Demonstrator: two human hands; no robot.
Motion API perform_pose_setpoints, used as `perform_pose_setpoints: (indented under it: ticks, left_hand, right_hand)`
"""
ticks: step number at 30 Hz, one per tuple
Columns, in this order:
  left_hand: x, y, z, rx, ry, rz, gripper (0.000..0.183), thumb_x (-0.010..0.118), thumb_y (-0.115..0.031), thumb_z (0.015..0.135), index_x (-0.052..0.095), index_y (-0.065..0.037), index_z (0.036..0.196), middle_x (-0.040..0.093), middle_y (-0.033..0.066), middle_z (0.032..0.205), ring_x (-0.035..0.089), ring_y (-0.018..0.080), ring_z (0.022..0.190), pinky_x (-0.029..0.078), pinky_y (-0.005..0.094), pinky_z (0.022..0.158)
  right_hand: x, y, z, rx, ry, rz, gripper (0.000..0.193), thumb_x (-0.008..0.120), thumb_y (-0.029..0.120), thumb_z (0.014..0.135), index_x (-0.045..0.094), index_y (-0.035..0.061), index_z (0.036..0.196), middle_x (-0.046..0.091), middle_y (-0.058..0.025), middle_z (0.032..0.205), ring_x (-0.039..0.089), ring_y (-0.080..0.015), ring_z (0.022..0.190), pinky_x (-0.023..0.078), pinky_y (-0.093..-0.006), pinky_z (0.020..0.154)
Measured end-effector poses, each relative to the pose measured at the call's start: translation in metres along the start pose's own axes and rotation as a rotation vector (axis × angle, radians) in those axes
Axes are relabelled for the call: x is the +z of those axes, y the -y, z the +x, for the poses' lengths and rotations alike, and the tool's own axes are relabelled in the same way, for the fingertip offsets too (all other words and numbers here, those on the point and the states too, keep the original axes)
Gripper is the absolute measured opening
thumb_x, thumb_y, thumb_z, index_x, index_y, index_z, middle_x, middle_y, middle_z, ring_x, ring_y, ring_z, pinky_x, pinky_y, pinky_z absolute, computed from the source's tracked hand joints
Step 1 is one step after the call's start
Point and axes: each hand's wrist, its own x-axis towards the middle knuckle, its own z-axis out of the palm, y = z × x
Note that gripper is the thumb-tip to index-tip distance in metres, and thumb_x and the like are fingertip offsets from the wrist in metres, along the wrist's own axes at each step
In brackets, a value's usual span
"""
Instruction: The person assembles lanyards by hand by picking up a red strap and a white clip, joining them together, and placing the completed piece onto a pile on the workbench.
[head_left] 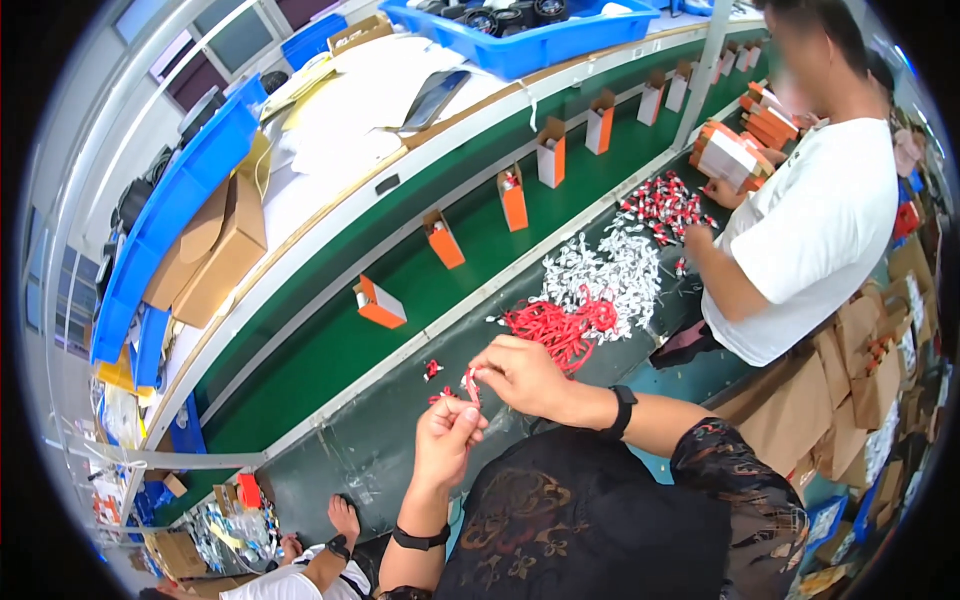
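Between my two hands is a short red cord (471,382) with a pale end. My right hand (522,376) pinches its upper part, and my left hand (447,438) grips the lower part with fingers closed. Just beyond my right hand lies a heap of red cords (560,325). A pile of small white pieces (608,270) spreads behind it. Two small red-and-white bundles lie near my hands, one of them a small red bundle (432,370) on the dark bench.
Orange-and-white open boxes (379,303) stand in a row along the green conveyor (300,370). To the right, a co-worker in a white shirt (810,230) handles similar boxes beside a pile of red-and-white bundles (665,208). Another person's hand (344,517) rests at the lower left.
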Motion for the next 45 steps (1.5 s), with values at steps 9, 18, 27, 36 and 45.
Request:
perform_pose_setpoints:
  ticks: [9, 18, 27, 36, 45]
  left_hand:
    - [-0.010, 0.017, 0.002, -0.118, 0.157, -0.312, 0.012, 0.063, -0.010, 0.093, 0.060, -0.003, 0.101, 0.064, 0.0039, 0.085, 0.059, 0.0114, 0.070, 0.050, 0.0251, 0.067]
    - [0.000, 0.013, 0.012, 0.047, -0.049, -0.501, 0.010, 0.064, -0.016, 0.093, 0.060, -0.009, 0.100, 0.064, 0.0024, 0.089, 0.056, 0.0092, 0.072, 0.046, 0.0244, 0.069]
    - [-0.033, 0.016, 0.001, -0.124, 0.135, -0.414, 0.013, 0.063, 0.000, 0.089, 0.063, -0.009, 0.099, 0.067, 0.0045, 0.084, 0.060, 0.0118, 0.065, 0.049, 0.0236, 0.058]
    - [-0.034, 0.040, -0.011, 0.014, -0.103, 0.372, 0.009, 0.065, -0.001, 0.088, 0.067, 0.002, 0.096, 0.069, 0.0030, 0.083, 0.062, 0.0066, 0.076, 0.050, 0.0222, 0.069]
    - [-0.034, 0.056, 0.002, 0.545, -0.352, 0.866, 0.036, 0.058, 0.001, 0.087, 0.060, 0.001, 0.123, 0.065, 0.0187, 0.118, 0.062, 0.0366, 0.109, 0.048, 0.0408, 0.094]
  right_hand:
    - [-0.038, 0.027, 0.007, 0.099, 0.932, 0.167, 0.010, 0.068, 0.011, 0.082, 0.070, 0.0031, 0.087, 0.068, -0.0084, 0.078, 0.064, -0.0190, 0.063, 0.051, -0.0330, 0.056]
    - [0.030, 0.011, 0.005, 0.005, -0.222, 0.365, 0.006, 0.063, 0.004, 0.087, 0.066, 0.0013, 0.091, 0.063, -0.0064, 0.081, 0.063, -0.0171, 0.067, 0.051, -0.0291, 0.060]
    - [0.004, -0.014, 0.011, 0.511, 0.614, 1.353, 0.013, 0.067, 0.010, 0.089, 0.067, -0.0005, 0.096, 0.065, -0.0027, 0.080, 0.051, -0.0070, 0.061, 0.038, -0.0201, 0.055]
    - [0.012, 0.003, -0.003, -0.043, 0.704, -0.275, 0.018, 0.070, 0.015, 0.075, 0.071, 0.0074, 0.091, 0.068, -0.0154, 0.079, 0.066, -0.0318, 0.069, 0.051, -0.0419, 0.061]
    - [0.083, -0.034, 0.002, 0.636, 0.112, 0.641, 0.010, 0.067, 0.011, 0.086, 0.065, 0.0016, 0.089, 0.063, -0.0026, 0.073, 0.058, -0.0098, 0.060, 0.044, -0.0256, 0.052]
